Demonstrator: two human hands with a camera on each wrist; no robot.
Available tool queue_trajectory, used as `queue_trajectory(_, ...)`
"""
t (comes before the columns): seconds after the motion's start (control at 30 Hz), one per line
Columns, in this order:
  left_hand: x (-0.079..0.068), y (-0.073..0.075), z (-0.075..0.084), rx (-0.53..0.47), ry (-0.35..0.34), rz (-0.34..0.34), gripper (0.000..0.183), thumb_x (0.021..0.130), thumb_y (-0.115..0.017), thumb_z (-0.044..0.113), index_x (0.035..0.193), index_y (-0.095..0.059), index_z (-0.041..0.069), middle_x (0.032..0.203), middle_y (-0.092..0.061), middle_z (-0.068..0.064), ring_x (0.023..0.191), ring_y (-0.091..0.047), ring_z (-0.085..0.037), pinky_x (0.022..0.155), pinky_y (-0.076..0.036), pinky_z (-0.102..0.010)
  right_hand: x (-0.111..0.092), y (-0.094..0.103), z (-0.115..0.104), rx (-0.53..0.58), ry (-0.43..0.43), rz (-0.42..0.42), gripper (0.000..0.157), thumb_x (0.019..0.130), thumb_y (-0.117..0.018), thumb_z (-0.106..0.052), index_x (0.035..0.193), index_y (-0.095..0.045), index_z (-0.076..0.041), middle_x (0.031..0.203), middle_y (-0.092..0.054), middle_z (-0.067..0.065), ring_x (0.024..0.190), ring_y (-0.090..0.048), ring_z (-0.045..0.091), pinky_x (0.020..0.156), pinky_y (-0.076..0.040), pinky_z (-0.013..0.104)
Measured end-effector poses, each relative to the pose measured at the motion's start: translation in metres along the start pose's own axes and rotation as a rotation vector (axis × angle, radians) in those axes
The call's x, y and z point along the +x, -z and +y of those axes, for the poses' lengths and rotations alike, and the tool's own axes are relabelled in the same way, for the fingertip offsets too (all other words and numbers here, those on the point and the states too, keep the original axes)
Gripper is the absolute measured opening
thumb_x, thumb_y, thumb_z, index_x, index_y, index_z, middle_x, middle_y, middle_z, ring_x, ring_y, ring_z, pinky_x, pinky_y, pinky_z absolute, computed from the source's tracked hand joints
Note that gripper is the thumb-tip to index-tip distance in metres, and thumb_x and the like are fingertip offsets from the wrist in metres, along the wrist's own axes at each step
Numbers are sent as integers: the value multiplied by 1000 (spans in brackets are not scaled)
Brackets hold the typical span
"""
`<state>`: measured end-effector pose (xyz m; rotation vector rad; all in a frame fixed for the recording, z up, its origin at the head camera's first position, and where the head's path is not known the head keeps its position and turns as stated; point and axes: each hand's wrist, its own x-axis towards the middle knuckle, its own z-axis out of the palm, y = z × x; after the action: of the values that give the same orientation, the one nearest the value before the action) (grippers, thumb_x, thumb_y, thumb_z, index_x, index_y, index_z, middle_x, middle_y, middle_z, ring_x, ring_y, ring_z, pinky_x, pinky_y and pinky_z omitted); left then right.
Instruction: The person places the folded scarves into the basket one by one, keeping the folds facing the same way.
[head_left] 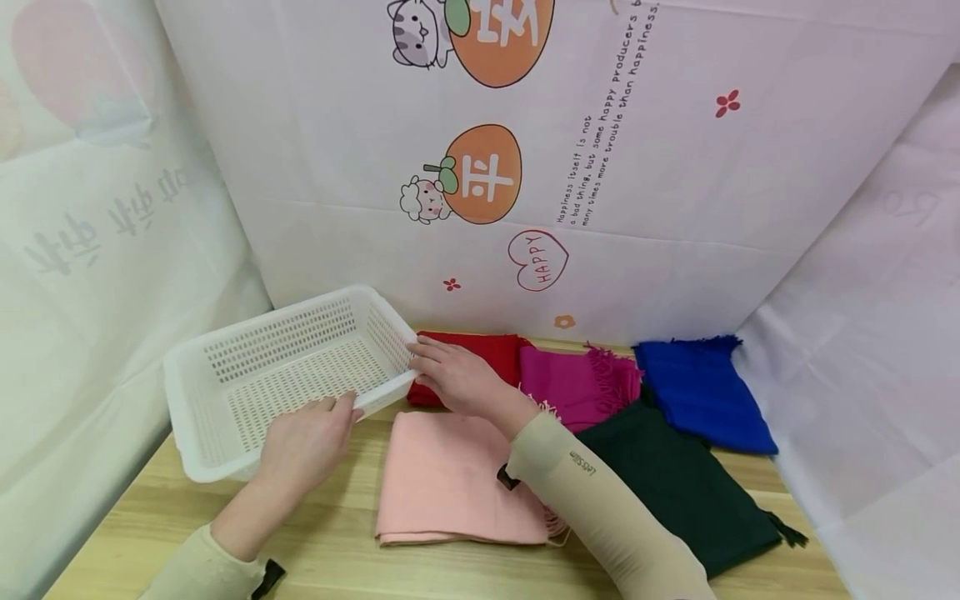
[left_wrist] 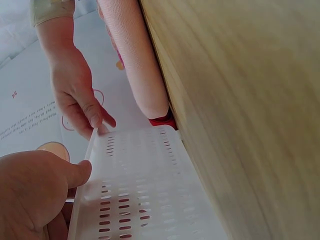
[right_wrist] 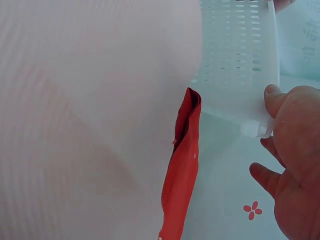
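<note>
A white perforated plastic basket (head_left: 300,392) sits at the left of the wooden table, its inside bare in the head view. My left hand (head_left: 307,437) grips the near long rim, thumb outside and fingers over the edge. At the basket's right corner, my right hand (head_left: 461,375) pinches the rim, with its thumb against the outer wall in the right wrist view. Just right of the basket lies a folded red scarf (head_left: 487,354), partly behind my right hand. A folded pink scarf (head_left: 450,483) is below my right forearm.
Along the back are a folded magenta scarf (head_left: 573,383) with fringe and a blue scarf (head_left: 701,392). A dark green scarf (head_left: 682,483) lies at the right. White printed cloth (head_left: 337,167) walls in the wooden table (head_left: 322,542) at the back and sides.
</note>
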<state>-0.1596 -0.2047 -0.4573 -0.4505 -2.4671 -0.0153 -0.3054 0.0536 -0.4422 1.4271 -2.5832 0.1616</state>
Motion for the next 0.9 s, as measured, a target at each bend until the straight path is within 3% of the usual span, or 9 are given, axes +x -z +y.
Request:
queue_trajectory(0.23,-4,3,-5,-35,11,2,33,100,-83,23,125,-76,3,78,-72,-11,57,-66,-30,36,-42,-39,-2,-3,-2,13,0,1,49,110,-73,-23,157,-63,-16,173,-49,5,164,-39,27,128,-41,48)
queue_trajectory(0.6,-6,5,-10,-47,-8,14,32,100,-84,24,125,-77,5,72,-64,-7,50,-54,-23,36,-38,-36,-7,-3,-7,6,10,31,50,109,-75,-23,157,-64,-16,170,-52,6,162,-42,28,126,-43,49)
queue_trajectory(0.9,-7,7,-16,-71,-25,12,33,97,-85,23,125,-77,6,72,-67,-6,52,-58,-21,37,-38,-32,-8,-3,-11,-14,22,64,46,109,-74,-22,154,-67,-15,167,-56,6,160,-46,28,126,-44,46)
